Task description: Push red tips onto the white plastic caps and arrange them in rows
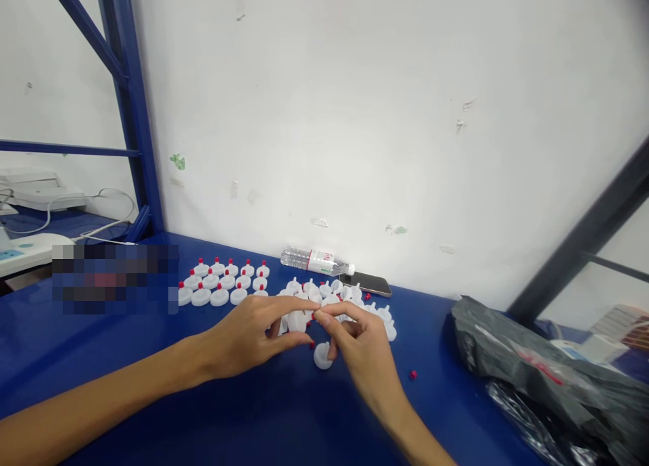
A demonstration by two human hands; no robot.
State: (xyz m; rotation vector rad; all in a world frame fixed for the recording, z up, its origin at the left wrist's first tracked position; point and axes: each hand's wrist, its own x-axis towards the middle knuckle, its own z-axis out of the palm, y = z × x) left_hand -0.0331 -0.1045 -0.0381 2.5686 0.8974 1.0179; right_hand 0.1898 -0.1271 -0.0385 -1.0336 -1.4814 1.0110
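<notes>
My left hand (251, 334) reaches in from the left, its thumb and index finger stretched out and apart. In the gap between them shows a white spouted cap (297, 321); whether the fingers touch it I cannot tell. The left index fingertip meets the fingertips of my right hand (362, 334). Thumb and index finger of that right hand are pinched together, and whatever lies between them is hidden. Just below the fingertips, a single white spouted cap (322, 356) lies on the blue table (243, 412). Behind both hands is a pile of white spouted caps (356, 293) with small red tips among them.
To the left stand rows of white caps with red tips (220, 295). A clear water bottle (318, 260) and a phone (368, 283) lie by the wall. One loose red tip (413, 375) is right of my hands. A grey plastic bag (537, 364) sits far right.
</notes>
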